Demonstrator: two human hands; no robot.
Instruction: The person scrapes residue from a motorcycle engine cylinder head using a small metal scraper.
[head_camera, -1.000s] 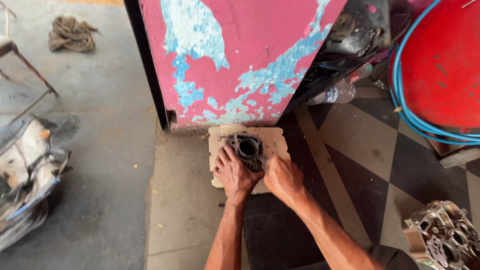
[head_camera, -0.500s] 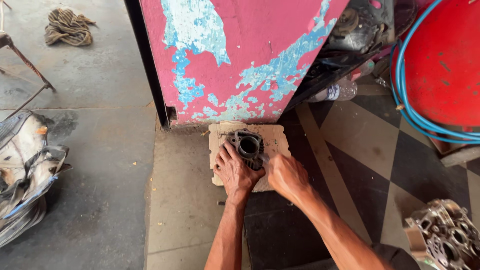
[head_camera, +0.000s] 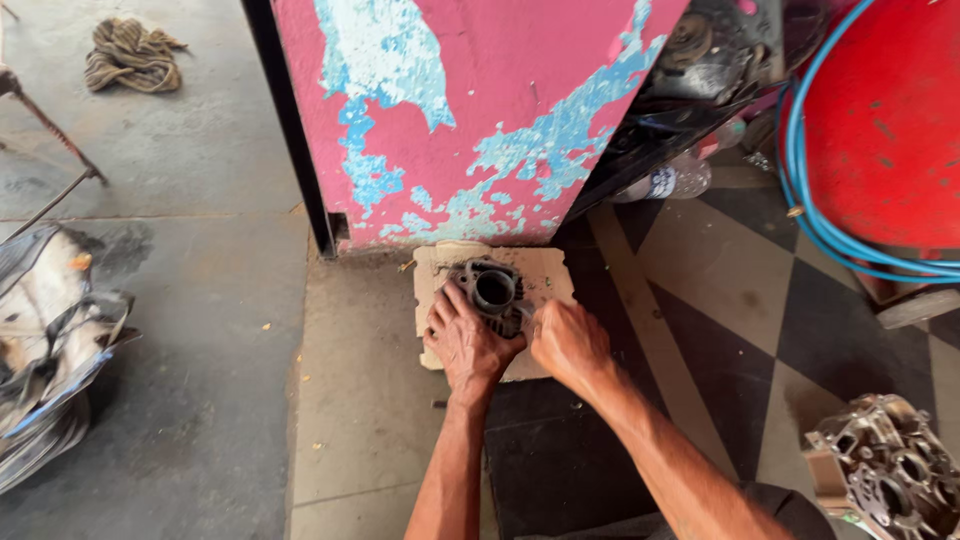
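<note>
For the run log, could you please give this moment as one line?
left hand: on engine cylinder | right hand: at cylinder's side | cylinder: on cardboard | cardboard: floor, by pink panel

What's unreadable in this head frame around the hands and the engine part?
- Left hand: fingertips curl behind the engine cylinder, so the grip is unclear.
- Right hand: whatever its fingers pinch is hidden by its own back.
- Cardboard: near edge covered by both hands.
- Engine casing: cut off at the bottom-right edge.
</note>
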